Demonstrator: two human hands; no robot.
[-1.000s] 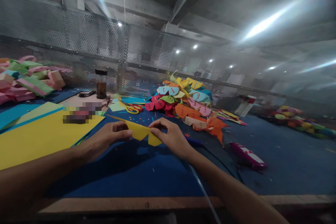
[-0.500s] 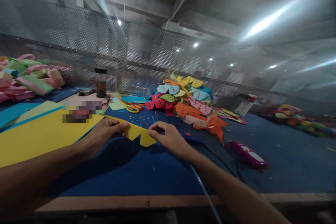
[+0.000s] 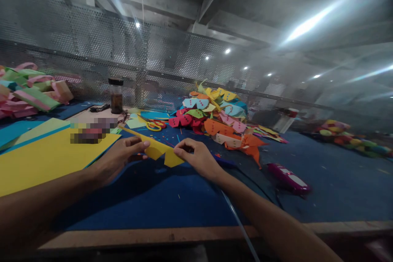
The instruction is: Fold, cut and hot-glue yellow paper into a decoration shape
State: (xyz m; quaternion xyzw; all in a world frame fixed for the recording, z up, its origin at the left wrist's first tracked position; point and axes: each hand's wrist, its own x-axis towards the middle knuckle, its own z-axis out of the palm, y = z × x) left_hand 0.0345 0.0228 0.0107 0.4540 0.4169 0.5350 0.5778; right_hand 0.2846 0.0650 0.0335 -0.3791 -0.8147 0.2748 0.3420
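Note:
Between my hands a folded yellow paper piece [image 3: 156, 150] with a notch in its lower edge is held up above the blue table covering. My left hand [image 3: 124, 153] has its fingertips at the piece's left part, pinching it loosely. On the other end, my right hand [image 3: 193, 155] grips the paper between thumb and curled forefinger. Yellow-handled scissors [image 3: 154, 125] lie just beyond, among small paper scraps. A large yellow sheet [image 3: 52, 159] is spread beside my left forearm.
A pile of colourful cut-paper shapes [image 3: 215, 116] stands behind my right hand. The purple device [image 3: 288, 179] lies to the right, near a dark cable. At the back left are a dark-lidded jar [image 3: 116, 96] and a heap of pink and green paper pieces [image 3: 33, 90].
The fingers of my left hand have loosened and spread slightly, and the yellow paper has tilted a little. My right hand keeps its pinch. The view has shifted slightly.

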